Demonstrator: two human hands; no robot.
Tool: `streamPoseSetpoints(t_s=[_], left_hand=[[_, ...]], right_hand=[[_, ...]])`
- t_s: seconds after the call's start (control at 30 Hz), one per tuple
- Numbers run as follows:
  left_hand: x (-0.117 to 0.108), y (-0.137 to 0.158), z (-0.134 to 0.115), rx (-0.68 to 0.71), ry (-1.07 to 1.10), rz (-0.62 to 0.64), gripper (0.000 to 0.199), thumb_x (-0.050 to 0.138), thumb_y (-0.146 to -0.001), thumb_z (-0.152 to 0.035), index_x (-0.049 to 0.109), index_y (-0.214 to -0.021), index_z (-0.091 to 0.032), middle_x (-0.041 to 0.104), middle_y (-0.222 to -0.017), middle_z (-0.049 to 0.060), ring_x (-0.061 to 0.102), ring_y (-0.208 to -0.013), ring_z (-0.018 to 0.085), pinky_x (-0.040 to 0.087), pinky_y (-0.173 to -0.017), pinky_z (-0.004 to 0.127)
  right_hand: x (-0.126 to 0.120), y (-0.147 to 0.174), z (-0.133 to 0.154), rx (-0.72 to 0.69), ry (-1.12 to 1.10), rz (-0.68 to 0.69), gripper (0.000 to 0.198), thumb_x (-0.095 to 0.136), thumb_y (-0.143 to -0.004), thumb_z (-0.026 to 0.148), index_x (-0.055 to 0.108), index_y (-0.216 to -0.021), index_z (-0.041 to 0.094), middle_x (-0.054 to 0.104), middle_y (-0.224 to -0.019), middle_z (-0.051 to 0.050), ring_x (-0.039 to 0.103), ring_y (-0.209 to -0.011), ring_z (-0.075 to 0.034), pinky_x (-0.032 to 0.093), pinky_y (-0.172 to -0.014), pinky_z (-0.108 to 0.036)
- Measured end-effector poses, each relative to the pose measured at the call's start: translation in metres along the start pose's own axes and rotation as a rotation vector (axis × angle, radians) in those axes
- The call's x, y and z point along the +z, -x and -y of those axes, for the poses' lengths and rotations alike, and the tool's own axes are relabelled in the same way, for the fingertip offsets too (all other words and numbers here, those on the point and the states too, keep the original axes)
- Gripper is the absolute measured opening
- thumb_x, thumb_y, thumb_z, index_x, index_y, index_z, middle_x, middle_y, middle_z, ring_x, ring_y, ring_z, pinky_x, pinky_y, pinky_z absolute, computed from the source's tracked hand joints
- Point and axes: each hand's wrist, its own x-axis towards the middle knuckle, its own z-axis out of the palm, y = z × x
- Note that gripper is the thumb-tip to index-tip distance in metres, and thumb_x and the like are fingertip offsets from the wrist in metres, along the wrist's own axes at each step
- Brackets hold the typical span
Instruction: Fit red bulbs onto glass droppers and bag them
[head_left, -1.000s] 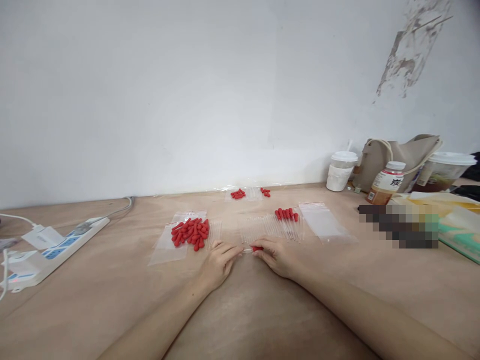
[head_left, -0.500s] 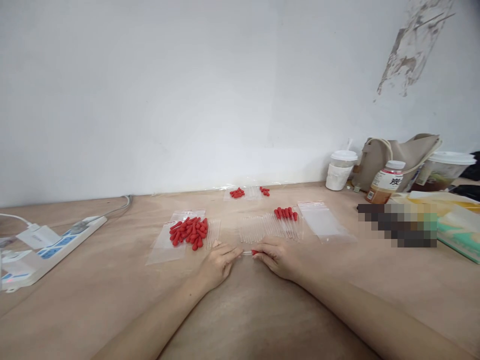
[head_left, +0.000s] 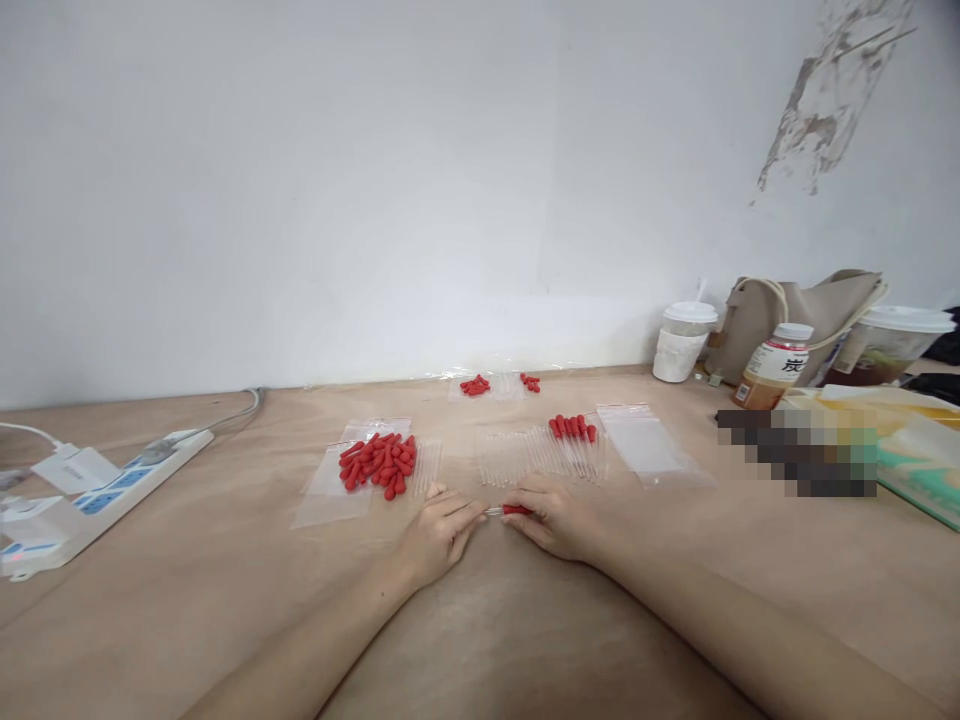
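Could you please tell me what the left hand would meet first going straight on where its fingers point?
Past the clear tube it holds, the left hand would probably meet the red bulb in the right hand; depth is unclear.

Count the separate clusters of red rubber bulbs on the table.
4: large pile on the left, row on the right, small cluster and smaller cluster at the back. The right hand holds one separate bulb; others may be hidden.
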Motion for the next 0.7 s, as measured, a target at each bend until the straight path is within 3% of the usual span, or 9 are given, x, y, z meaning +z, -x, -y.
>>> streamPoseSetpoints(t_s=[0.3, 0.47, 0.6, 0.7], left_hand=[[0.003, -0.001, 0.000, 0.015, 0.040, 0.000, 0.022, 0.038, -0.088, -0.019, 0.058, -0.097, -0.018, 0.065, -0.074, 0.005, 0.058, -0.069, 0.015, 0.035, -0.066, 0.029], [0.003, -0.003, 0.000, -0.039, 0.071, 0.025, 0.024, 0.038, -0.088, -0.020, 0.058, -0.101, -0.018, 0.065, -0.078, 0.006, 0.057, -0.072, 0.016, 0.037, -0.069, 0.030], [0.003, -0.004, -0.002, -0.093, 0.110, -0.013, 0.026, 0.040, -0.088, -0.022, 0.054, -0.109, -0.019, 0.066, -0.086, 0.006, 0.057, -0.075, 0.016, 0.038, -0.073, 0.030], [0.000, -0.004, -0.002, -0.087, 0.136, -0.025, 0.028, 0.040, -0.088, -0.024, 0.052, -0.112, -0.018, 0.065, -0.088, 0.006, 0.057, -0.077, 0.016, 0.038, -0.074, 0.031]], right_hand=[[0.000, -0.005, 0.004, -0.036, 0.056, 0.021, 0.019, 0.043, -0.083, 0.025, 0.061, -0.087, 0.021, 0.059, -0.071, -0.003, 0.052, -0.069, -0.014, 0.035, -0.069, -0.029], [0.000, -0.007, -0.001, -0.008, -0.047, -0.005, 0.016, 0.048, -0.081, 0.026, 0.061, -0.089, 0.022, 0.061, -0.074, -0.003, 0.054, -0.072, -0.015, 0.038, -0.071, -0.030], [0.004, -0.010, 0.000, 0.231, -0.382, -0.171, 0.019, 0.057, -0.074, 0.032, 0.058, -0.089, 0.020, 0.062, -0.080, -0.003, 0.057, -0.075, -0.014, 0.044, -0.070, -0.029], [0.007, -0.015, 0.003, 0.424, -0.667, -0.301, 0.026, 0.061, -0.068, 0.039, 0.052, -0.082, 0.019, 0.059, -0.073, -0.001, 0.057, -0.068, -0.013, 0.046, -0.063, -0.026]])
